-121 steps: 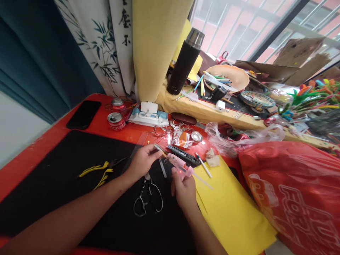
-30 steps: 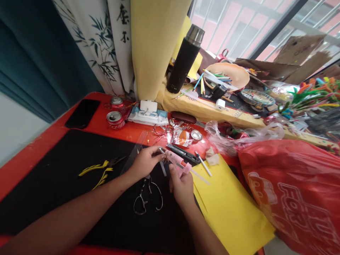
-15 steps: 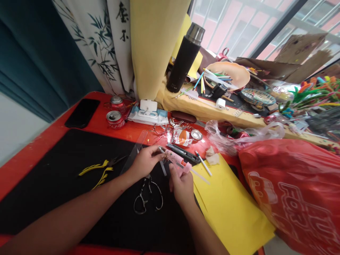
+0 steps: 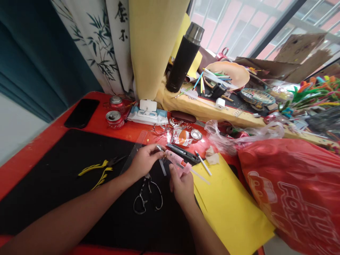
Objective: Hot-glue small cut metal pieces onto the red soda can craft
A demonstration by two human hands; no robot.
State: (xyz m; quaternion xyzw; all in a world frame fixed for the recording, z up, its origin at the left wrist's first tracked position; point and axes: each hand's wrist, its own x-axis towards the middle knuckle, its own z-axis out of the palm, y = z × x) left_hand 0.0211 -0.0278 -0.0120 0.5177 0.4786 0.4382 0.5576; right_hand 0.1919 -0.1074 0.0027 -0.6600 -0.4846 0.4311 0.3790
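Note:
My right hand is wrapped round the handle of a pink hot glue gun. A clear glue stick sticks out of its back end. The gun's nozzle points left, towards my left hand, whose thumb and fingers pinch a small silvery metal piece close to the nozzle. Whether the nozzle touches that piece I cannot tell. Below the hands, scissors lie on the black mat. Yellow-handled pliers rest to the left of my left hand.
Behind my hands lie a black utility knife, cut can pieces and a can end. Yellow sheets and a red plastic bag are on the right. Cans, wipes and a phone stand farther back.
My left hand has shifted slightly left, and the metal piece in its fingers now sits a little farther from the nozzle. My right hand holds the glue gun as before.

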